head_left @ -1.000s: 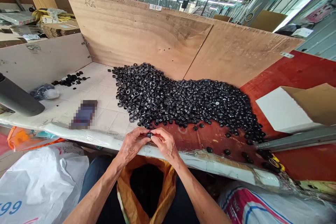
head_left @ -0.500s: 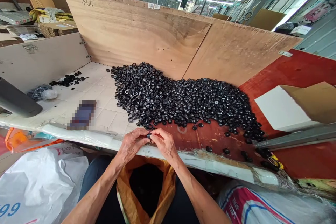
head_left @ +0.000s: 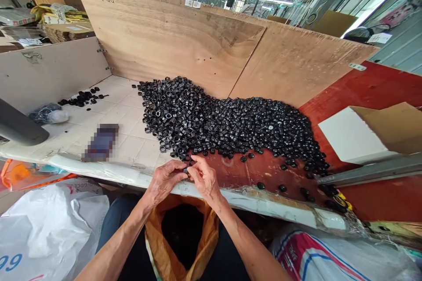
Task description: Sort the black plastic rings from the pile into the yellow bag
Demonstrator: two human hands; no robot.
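Note:
Above the table's padded front edge (head_left: 138,173), my left hand (head_left: 165,180) pinches a small black ring-like part (head_left: 185,170) between thumb and fingers. My right hand (head_left: 205,178) meets it from the other side, thumb and fingers closed at the same part. Whether a second piece sits in the right fingertips is hidden. Just beyond my hands lies a heap of black plastic rings (head_left: 174,109), which runs to the right into a heap of small black caps (head_left: 270,127). Below my hands an orange sack (head_left: 211,228) hangs open, dark inside.
A blurred-out flat object (head_left: 100,142) and a grey post (head_left: 21,123) are at left, with several loose black pieces (head_left: 82,98) behind. Wooden boards (head_left: 184,35) wall the back. At right stand an open carton (head_left: 372,134) and a metal bar (head_left: 369,170). White sacks (head_left: 52,228) flank my legs.
My right hand has turned slightly, and its index finger is raised more. The left hand keeps its pinch on the black part. The whole view has shifted slightly.

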